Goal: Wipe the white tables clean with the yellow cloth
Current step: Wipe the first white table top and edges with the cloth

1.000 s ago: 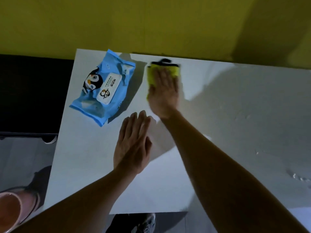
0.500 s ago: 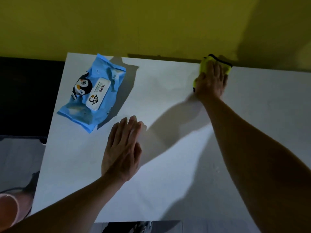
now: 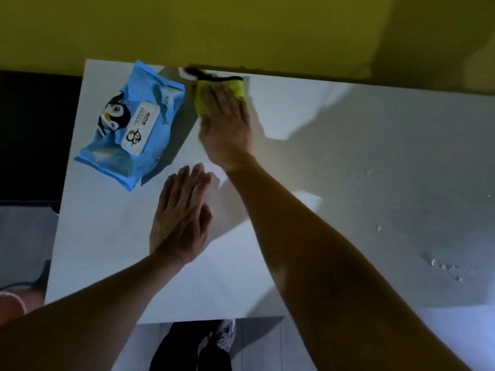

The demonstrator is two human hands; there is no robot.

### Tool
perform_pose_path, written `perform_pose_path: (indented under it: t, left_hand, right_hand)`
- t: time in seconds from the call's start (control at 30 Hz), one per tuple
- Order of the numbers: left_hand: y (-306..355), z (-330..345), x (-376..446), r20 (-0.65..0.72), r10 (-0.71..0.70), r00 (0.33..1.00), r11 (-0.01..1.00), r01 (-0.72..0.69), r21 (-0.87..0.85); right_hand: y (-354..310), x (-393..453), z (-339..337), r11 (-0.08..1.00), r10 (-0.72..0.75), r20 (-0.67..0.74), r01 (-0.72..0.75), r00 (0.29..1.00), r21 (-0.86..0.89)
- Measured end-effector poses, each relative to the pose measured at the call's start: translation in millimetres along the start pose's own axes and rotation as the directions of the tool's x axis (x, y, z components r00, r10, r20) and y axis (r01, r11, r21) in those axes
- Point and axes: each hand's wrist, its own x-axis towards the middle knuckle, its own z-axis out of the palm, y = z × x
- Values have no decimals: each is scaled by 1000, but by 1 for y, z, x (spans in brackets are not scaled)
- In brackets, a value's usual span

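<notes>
White table (image 3: 348, 156) against a yellow wall, right side wide open. Right hand (image 3: 227, 127) flat, pressing the cloth (image 3: 201, 103) at the back edge beside the wipes pack (image 3: 134, 124) (lid shut). Left hand (image 3: 182, 215) flat, empty.

Wall (image 3: 241, 28) is a mustard yellow, tabletop (image 3: 375, 156) plain white. The cloth (image 3: 202, 101) is bright yellow-green with a black trim along its far edge. Wet wipes pack (image 3: 134, 124) is sky blue with black-and-white penguins, orange beaks, and a white flip lid. Floor (image 3: 21, 231) looks grey.
</notes>
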Motion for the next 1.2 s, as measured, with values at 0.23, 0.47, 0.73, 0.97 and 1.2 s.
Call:
perform_pose_path:
  t: [0.23,0.47,0.73,0.97,1.2]
  left_hand:
    - [2,-2,1,-13,9,1000,1000,-9,-25]
    - [3,0,0,-68,16,998,999,-19,-32]
    - [1,1,0,-133,-3,991,995,-10,-97]
    - [3,-1,0,-127,-10,992,993,-4,-114]
    - [3,3,-2,-180,-8,984,991,-15,-130]
  right_hand:
    - [153,-38,-40,924,383,-98,-383,918,27]
    - [91,-54,-15,957,288,-145,-289,947,12]
    - [26,-92,2,999,7,-53,-5,999,47]
    - [176,-128,-48,912,409,-127,-407,904,44]
    - [128,-146,-29,895,440,-190,-446,878,14]
